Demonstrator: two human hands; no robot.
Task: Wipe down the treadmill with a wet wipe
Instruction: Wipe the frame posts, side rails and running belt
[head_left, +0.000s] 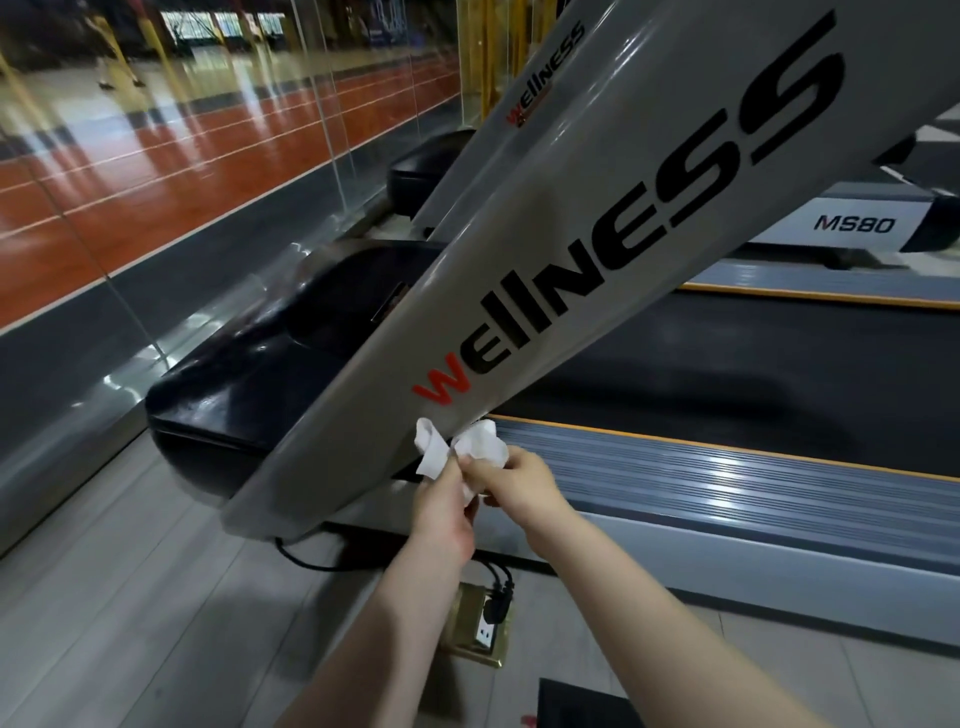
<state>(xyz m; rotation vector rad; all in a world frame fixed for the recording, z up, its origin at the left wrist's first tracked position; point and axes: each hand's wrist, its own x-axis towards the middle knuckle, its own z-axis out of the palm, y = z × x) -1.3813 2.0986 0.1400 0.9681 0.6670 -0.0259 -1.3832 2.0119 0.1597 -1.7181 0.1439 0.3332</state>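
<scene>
Both forearms reach in from the bottom edge; a dark object (589, 704) there is cut off by the frame. Brass floor socket (475, 621) sits between the arms, black plug and cable in it, cable running under the machine. Grey tile floor (130, 571) lies open to the left of the arms. Left hand (445, 506) and right hand (511, 480) meet just below the foot of the grey upright (597, 234), both pinching the wet wipe (457, 449) with curled fingers; the wipe is bunched white, its upper folds touching the upright's lower end near the red "W". Fingertips mostly hidden behind the wipe and each other. Treadmill deck: ribbed grey side rail (701, 467) to the right, orange strip along it, black belt (727, 353) beyond. Glossy black motor hood (249, 364) left of the upright, close to a glass wall (104, 322). Farther, a second treadmill (852, 224) marked "MS80", partly hidden by the upright. Past the glass, red floor (156, 171) with white lines; far background blurred
</scene>
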